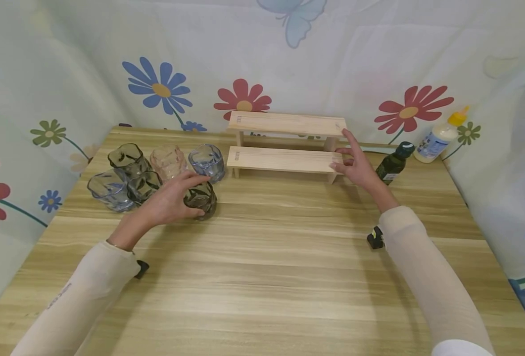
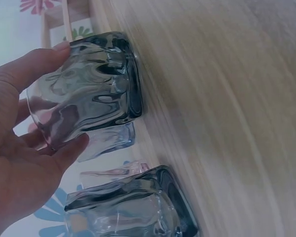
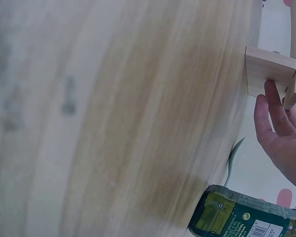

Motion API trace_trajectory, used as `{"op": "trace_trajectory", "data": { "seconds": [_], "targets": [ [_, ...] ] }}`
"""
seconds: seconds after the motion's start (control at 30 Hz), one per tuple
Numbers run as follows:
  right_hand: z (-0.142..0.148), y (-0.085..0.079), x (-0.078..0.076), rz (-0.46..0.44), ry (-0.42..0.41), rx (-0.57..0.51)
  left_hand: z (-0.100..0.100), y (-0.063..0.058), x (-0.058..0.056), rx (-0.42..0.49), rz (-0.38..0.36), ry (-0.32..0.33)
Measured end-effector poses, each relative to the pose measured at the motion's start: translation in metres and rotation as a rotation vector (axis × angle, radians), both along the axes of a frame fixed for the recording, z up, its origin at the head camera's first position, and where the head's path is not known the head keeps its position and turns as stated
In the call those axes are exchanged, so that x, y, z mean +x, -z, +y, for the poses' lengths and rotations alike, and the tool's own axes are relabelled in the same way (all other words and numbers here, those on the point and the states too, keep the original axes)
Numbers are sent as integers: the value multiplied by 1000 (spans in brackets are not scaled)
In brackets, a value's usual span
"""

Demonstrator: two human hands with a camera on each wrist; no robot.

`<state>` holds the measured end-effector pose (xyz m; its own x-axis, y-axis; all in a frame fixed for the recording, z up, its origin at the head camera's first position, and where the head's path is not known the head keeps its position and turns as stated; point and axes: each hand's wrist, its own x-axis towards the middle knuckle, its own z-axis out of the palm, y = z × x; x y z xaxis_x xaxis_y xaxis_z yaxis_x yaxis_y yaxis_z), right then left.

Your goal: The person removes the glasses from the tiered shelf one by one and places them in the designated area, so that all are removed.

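Observation:
My left hand [image 1: 170, 200] holds a dark grey glass cup [image 1: 202, 200], thumb on its near side and fingers over the far side. In the left wrist view that cup [image 2: 96, 84] has thick wavy walls, and the fingers wrap its rim end. My right hand [image 1: 357, 165] touches the right end of a two-tier wooden shelf [image 1: 284, 160] with spread fingers. One finger reaches up to the upper board [image 1: 289, 123]. In the right wrist view, fingertips of this hand [image 3: 283, 131] rest against the shelf's side support [image 3: 269, 71].
Left of the shelf stand more glass cups: blue [image 1: 209, 163], pink [image 1: 168, 163], dark green-grey [image 1: 128, 160] and clear bluish [image 1: 113, 190]. A dark green bottle [image 1: 393, 163] is right of the right hand. Behind it stands a white bottle [image 1: 438, 138] with a yellow cap.

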<state>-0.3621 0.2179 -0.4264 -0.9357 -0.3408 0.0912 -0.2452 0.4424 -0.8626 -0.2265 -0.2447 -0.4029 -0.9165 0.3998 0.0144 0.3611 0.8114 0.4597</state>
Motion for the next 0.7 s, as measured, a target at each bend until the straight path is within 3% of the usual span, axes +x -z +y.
{"op": "trace_trajectory", "data": {
  "seconds": [0.27, 0.7],
  "targets": [
    [1, 0, 2, -8, 6, -1, -1, -9, 0, -92, 19, 21],
    [1, -1, 1, -6, 6, -14, -9, -18, -5, -144, 1, 0]
  ]
}}
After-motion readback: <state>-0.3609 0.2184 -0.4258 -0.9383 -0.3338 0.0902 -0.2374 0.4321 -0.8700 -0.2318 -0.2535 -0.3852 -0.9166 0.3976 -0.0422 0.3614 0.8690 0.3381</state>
